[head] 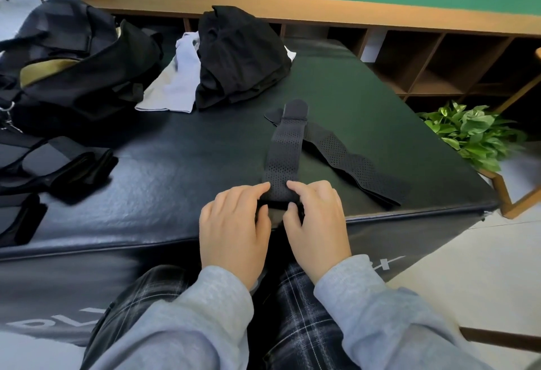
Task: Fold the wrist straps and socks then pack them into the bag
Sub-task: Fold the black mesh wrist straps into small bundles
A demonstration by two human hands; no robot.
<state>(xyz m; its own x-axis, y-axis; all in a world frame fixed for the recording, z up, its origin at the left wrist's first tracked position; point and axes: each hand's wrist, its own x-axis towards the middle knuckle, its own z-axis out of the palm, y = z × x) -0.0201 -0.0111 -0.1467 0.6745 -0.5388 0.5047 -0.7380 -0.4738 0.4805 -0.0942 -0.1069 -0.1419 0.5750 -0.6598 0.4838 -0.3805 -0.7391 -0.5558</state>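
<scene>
At the near edge of the black padded block (175,164), in the head view, the only view we have, we find both hands working the same wrist strap (285,153). The left hand (234,223) and the right hand (317,220) sit side by side, fingers curled, each pinching the near end of this perforated dark strap, which seems to be turned or rolled over on itself under our fingertips. The rest of it runs straight away from us across the block to a solid tab at its far end. A second wrist strap (351,161) lies flat and loose, crossing under the first near that tab and trailing off toward the block's right corner; neither hand touches it.

Further back we see pale socks (172,88) lying spread out, partly tucked under a heap of black clothing (240,59). At far left sits the bag (73,59), black, its top gaping to show a tan lining. Dark straps and small dark bundles (85,170) lie near it on the left of the block; we cannot tell whether those belong to the bag or are items already folded.

We judge the task to be at an early stage: the first strap's fold is only starting at its near end, the second strap is untouched, the socks look unfolded, and nothing we can make out has gone into the bag. Folding both straps, then the socks, then all the packing appears to remain.
</scene>
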